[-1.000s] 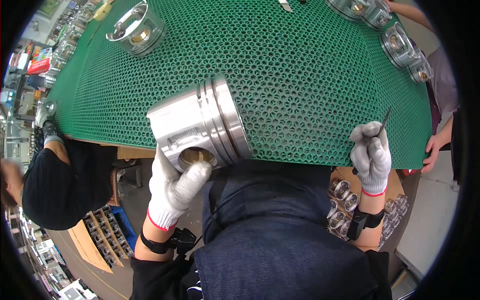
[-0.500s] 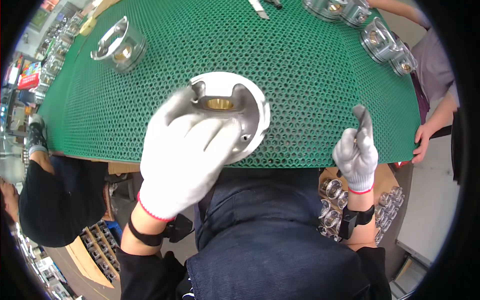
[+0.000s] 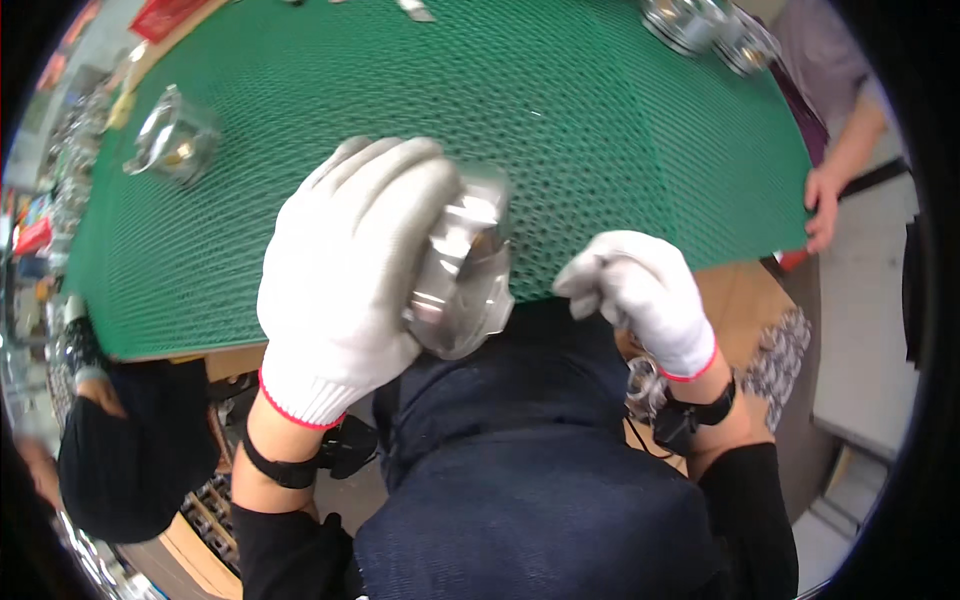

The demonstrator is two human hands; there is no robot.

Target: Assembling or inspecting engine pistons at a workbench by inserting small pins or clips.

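My left hand [image 3: 345, 270], in a white knit glove with a red cuff edge, is wrapped round the side of a shiny metal piston [image 3: 465, 270]. The piston is tilted on its side at the near edge of the green table, blurred by motion; the glove hides its left part. To its right, my right hand [image 3: 635, 295], gloved the same way, is closed with curled fingers and apart from the piston. Whatever those fingers may hold is hidden. Another piston [image 3: 175, 145] stands on the table at the far left.
The table has a green honeycomb-textured mat [image 3: 560, 150]. More pistons [image 3: 690, 22] stand at its far right. A person's hand [image 3: 823, 205] rests on the right edge. A seated person's dark-clothed leg [image 3: 140, 450] is at the left. Below the table on the right are several pistons [image 3: 785, 355] on cardboard.
My left hand has turned the piston from facing up onto its side. My right hand has moved left toward it, its raised grey-tipped finger or strip no longer showing. The view has shifted.
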